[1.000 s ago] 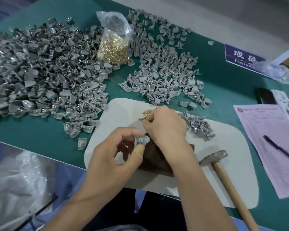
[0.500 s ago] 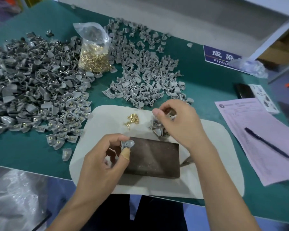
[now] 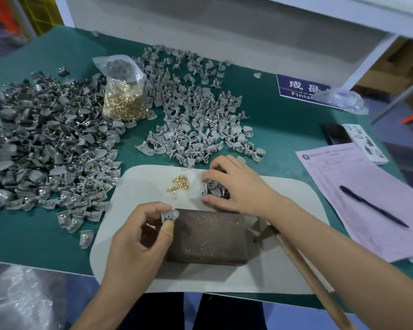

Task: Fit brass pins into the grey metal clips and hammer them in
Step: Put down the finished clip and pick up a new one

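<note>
While the left hand [image 3: 138, 244] pinches one grey clip [image 3: 169, 215] at the near-left corner of the dark block [image 3: 208, 236] on the white mat [image 3: 284, 258] by the tabletop's [image 3: 34, 239] near edge, the hammer [image 3: 303, 263] lies under the right forearm. Right hand [image 3: 239, 186] sits with curled fingers over a small clip pile [image 3: 216, 191]; can't tell if that grip holds one. Loose brass pins [image 3: 178, 185] lie just left of it, pin bag [image 3: 124, 94] toward the far edge.

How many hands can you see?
2. The left hand pinches one small grey metal clip at the corner of the dark brown block. The right hand rests on a little heap of grey clips.
</note>
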